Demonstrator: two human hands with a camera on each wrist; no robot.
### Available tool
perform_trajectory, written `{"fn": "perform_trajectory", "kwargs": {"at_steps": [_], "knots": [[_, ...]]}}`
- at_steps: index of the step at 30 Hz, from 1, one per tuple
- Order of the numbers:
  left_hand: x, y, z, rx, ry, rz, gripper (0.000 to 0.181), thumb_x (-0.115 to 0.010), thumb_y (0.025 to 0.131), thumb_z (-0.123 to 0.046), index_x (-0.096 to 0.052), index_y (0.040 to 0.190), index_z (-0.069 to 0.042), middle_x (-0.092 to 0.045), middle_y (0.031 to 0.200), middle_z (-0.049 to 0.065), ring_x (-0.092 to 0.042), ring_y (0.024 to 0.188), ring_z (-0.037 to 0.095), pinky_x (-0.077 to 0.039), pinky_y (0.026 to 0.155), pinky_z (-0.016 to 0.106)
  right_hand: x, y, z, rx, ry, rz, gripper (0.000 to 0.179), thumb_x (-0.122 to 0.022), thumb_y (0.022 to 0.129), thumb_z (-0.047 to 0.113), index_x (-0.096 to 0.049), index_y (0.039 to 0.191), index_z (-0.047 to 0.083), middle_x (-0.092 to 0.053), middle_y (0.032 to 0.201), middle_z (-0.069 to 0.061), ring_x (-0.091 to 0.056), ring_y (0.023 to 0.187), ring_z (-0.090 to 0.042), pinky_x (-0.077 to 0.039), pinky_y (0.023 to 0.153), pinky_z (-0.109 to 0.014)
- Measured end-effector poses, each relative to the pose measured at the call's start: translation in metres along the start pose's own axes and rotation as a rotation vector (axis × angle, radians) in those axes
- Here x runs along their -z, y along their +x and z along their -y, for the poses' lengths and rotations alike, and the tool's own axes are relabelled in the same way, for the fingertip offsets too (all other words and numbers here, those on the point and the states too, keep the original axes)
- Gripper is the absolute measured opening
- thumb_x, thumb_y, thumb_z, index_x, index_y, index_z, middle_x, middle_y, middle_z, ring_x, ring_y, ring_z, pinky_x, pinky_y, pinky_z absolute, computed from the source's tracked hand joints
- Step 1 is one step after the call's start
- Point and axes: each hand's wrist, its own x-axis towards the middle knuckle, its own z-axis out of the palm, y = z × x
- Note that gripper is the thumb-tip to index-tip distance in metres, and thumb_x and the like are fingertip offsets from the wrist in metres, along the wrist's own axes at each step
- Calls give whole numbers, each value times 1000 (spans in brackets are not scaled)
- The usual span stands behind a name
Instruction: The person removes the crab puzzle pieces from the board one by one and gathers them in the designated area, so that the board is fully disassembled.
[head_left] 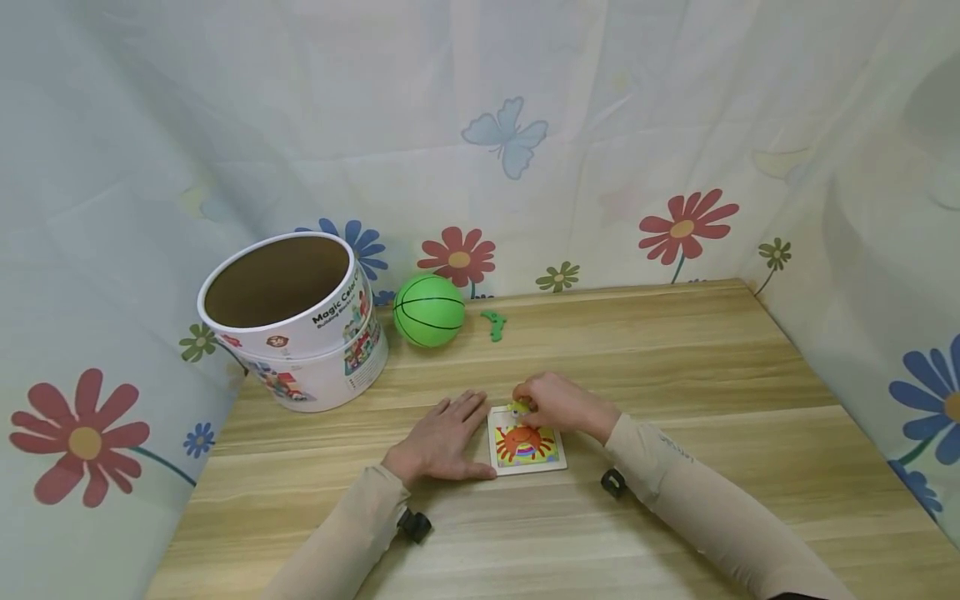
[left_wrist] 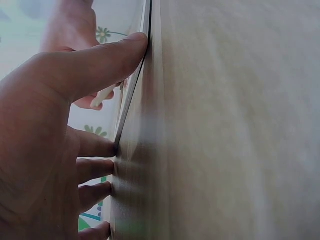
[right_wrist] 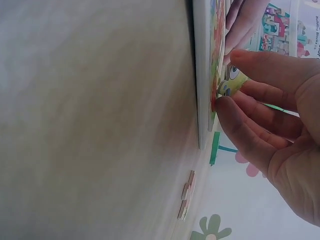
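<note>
A small square jigsaw board (head_left: 525, 469) with a red crab picture lies on the wooden table. My left hand (head_left: 444, 442) lies flat along its left side, fingers spread and fairly straight. In the left wrist view, the thumb (left_wrist: 112, 65) touches the board's edge while the other fingertips rest on the tabletop. Over the board's top edge, my right hand (head_left: 558, 404) pinches a yellow-green puzzle piece (right_wrist: 234, 82) with a printed eye between thumb and fingers. The held piece is tilted against the board's face; its lower edge is partly hidden by a fingertip.
A large white building-block bucket (head_left: 300, 342) stands at the back left, beside a green ball (head_left: 429, 311) and a small green gun-shaped toy (head_left: 496, 325). The right wrist view shows a thin pinkish piece (right_wrist: 186, 195) on the table. A flowered curtain (head_left: 600, 167) surrounds the table.
</note>
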Motion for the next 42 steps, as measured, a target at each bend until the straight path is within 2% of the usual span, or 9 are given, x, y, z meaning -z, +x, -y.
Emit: {"fn": "perform_trajectory", "kwargs": {"at_steps": [8, 11, 17, 24, 31, 42], "knots": [[0, 0, 0, -12, -9, -22, 107, -53, 77, -81, -30, 153, -8, -23, 161, 12, -21, 149, 30, -24, 117, 54, 4, -2, -1, 77, 8, -22, 16, -76, 84, 20, -64, 84, 10, -59, 72, -5, -44, 63, -8, -37, 56, -22], [0, 0, -1, -3, -19, -9, 108, -52, 77, -81, -28, 154, -9, -21, 162, 11, -19, 149, 29, -23, 118, 54, 5, -2, -2, 60, 28, -12, 16, -76, 85, 21, -67, 91, 9, -63, 76, -5, -48, 66, -8, -41, 59, -22], [1, 0, -2, 9, -21, 7, 108, -51, 77, -81, -27, 155, -10, -20, 163, 10, -18, 150, 28, -22, 118, 53, 11, -4, -5, -6, 75, -27, 32, -77, 84, 21, -69, 110, 5, -68, 87, 0, -61, 78, -13, -52, 71, -26], [2, 0, -1, 8, -25, 14, 109, -51, 77, -82, -26, 155, -10, -19, 163, 10, -18, 150, 29, -21, 118, 53, 23, -10, -16, 15, 68, -82, 27, -77, 82, 17, -71, 106, 5, -68, 86, -2, -60, 77, -12, -52, 70, -25], [4, -1, -1, -2, -42, 8, 108, -53, 77, -80, -27, 154, -9, -19, 162, 12, -19, 149, 31, -22, 118, 54, 36, -19, -28, 15, 51, -137, 26, -76, 83, 16, -74, 106, 4, -70, 94, -7, -62, 80, -15, -54, 70, -28], [3, 0, -1, 3, -40, 15, 109, -52, 77, -81, -25, 155, -10, -18, 163, 11, -17, 150, 29, -20, 119, 53, 43, -32, -44, -10, -1, -129, 28, -74, 83, 13, -73, 108, 1, -70, 96, -10, -65, 83, -21, -56, 73, -32]]}}
